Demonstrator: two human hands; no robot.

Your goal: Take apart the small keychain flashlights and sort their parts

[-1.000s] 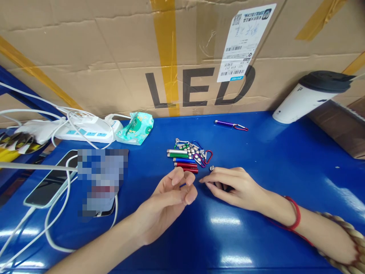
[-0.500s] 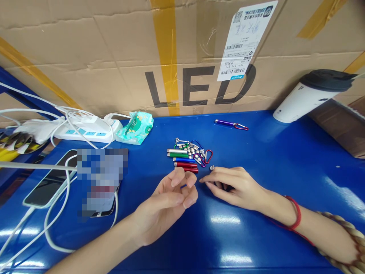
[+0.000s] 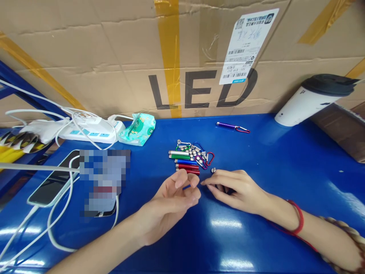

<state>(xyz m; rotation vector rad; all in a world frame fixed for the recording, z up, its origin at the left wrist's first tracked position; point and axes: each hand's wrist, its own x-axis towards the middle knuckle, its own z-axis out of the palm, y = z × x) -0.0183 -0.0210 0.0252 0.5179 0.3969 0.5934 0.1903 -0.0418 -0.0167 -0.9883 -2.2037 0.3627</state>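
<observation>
My left hand (image 3: pixel 168 205) hovers over the blue table, its fingers loosely curled with gaps between them; nothing shows in it. To its right, my right hand (image 3: pixel 239 190) is low at the tabletop, thumb and forefinger drawn close in a pinch. What they hold, if anything, is hidden. Just behind its forefinger is a small silver metal piece (image 3: pixel 213 170). Beyond my left fingertips lie small metal tubes in a row: a silver tube (image 3: pixel 179 153), a green tube (image 3: pixel 179 156), a blue tube (image 3: pixel 185 162) and red tubes (image 3: pixel 186 167). Beside them are coloured carabiners (image 3: pixel 210 158) and several small silver discs (image 3: pixel 195 153).
A purple tube with a red carabiner (image 3: pixel 226 125) lies farther back. A lidded paper cup (image 3: pixel 308 102) leans at the right, before a large cardboard box (image 3: pixel 128 49). At the left are a tissue pack (image 3: pixel 138 129), a power strip (image 3: pixel 85 133), phones (image 3: pixel 51 186) and white cables.
The whole view has shifted slightly down and right. My left thumb and lower fingers have drawn closer together. My right hand stays nearly where it was.
</observation>
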